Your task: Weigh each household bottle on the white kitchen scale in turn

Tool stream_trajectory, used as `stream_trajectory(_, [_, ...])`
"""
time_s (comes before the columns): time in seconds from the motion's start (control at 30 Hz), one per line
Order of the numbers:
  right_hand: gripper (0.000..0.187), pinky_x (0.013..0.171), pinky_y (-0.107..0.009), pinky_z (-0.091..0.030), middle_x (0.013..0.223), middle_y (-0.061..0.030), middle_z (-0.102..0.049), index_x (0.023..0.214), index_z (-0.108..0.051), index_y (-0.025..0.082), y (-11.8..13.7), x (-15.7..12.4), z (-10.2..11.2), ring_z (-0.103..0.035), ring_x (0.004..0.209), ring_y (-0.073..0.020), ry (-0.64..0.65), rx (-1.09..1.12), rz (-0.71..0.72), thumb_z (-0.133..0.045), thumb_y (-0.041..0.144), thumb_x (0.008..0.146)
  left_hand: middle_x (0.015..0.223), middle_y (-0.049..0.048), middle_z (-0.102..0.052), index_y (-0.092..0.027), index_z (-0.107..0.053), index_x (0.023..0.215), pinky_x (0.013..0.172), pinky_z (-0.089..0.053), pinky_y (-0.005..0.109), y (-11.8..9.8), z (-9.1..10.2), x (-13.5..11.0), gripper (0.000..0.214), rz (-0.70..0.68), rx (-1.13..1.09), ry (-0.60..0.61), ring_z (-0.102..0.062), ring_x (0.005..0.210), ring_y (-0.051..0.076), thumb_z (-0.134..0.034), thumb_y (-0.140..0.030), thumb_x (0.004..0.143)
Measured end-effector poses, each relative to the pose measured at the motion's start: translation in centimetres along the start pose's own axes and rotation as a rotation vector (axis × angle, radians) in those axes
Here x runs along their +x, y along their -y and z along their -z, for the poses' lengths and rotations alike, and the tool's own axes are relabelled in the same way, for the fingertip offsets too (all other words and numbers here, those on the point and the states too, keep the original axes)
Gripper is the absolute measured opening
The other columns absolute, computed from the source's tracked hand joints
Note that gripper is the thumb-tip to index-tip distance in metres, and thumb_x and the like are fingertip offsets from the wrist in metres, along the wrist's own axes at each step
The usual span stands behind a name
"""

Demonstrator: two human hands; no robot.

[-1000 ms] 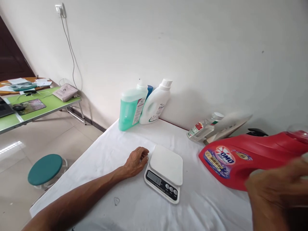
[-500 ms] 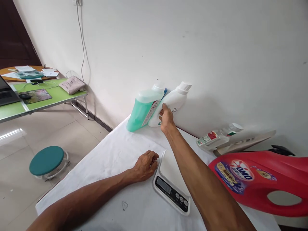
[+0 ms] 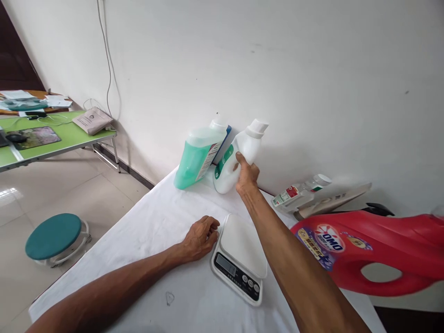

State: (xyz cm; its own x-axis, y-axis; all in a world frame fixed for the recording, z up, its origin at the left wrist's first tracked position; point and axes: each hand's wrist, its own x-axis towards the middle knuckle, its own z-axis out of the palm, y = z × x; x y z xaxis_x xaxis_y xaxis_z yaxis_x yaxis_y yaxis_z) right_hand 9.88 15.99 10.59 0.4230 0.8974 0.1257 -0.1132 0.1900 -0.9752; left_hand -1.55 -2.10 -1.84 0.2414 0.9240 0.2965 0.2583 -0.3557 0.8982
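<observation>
My right hand [image 3: 247,175] is closed round the handle of a white detergent bottle [image 3: 251,144] with a white cap and a green label. The bottle leans to the right at the back of the table, near the wall. Just left of it stands a clear bottle of green liquid [image 3: 189,159]. My left hand [image 3: 202,238] rests on the cloth with its fingers loosely curled and nothing seen in them. Its fingertips are at the left edge of a white kitchen scale [image 3: 243,245], whose display and buttons face me.
A big red OMO detergent jug [image 3: 378,245] stands on the right. Behind it are a clear bottle [image 3: 294,196] and a flat beige item [image 3: 336,200]. A white cloth [image 3: 138,263] covers the table. On the left are a teal stool [image 3: 53,236] and a green table [image 3: 52,147].
My right hand has shifted to the bottle's handle and turned the bottle, so its green label shows and it stands apart from the green-liquid bottle. My left hand stays beside the scale. The view shifted right.
</observation>
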Motion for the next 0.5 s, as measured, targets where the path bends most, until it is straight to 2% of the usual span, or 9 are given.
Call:
stream_trajectory(0.13, [0.042, 0.04, -0.025, -0.034, 0.049, 0.0071, -0.045, 0.062, -0.054, 0.021, 0.4, 0.6, 2.8, -0.039, 0.048, -0.0102, -0.113, -0.002, 0.051, -0.091, 0.041, 0.064, 0.101, 0.0063, -0.064, -0.016, -0.06, 0.107, 0.079, -0.053, 0.031, -0.2, 0.0, -0.1, 0.022, 0.02, -0.019, 0.01, -0.061, 0.081, 0.015, -0.05, -0.014, 0.088])
stream_trajectory(0.3, [0.048, 0.035, -0.026, -0.032, 0.045, 0.0084, -0.04, 0.058, -0.048, 0.024, 0.8, 1.5, 4.6, -0.035, 0.043, -0.0099, -0.194, 0.029, 0.079, -0.089, 0.047, 0.067, 0.101, 0.0067, -0.064, -0.016, -0.061, 0.107, 0.079, -0.054, 0.031, -0.5, 0.0, 0.1, 0.021, 0.023, -0.038, 0.011, -0.061, 0.081, 0.015, -0.051, -0.015, 0.089])
stream_trajectory(0.5, [0.048, 0.032, -0.024, -0.028, 0.046, 0.0096, -0.036, 0.059, -0.042, 0.026, 2.8, 0.8, 6.4, -0.032, 0.04, -0.0082, -0.207, 0.107, 0.057, -0.084, 0.043, 0.074, 0.101, 0.0061, -0.064, -0.016, -0.061, 0.107, 0.078, -0.053, 0.03, -0.3, -0.1, 0.1, 0.022, 0.018, -0.025, 0.002, -0.061, 0.081, 0.014, -0.051, -0.013, 0.088])
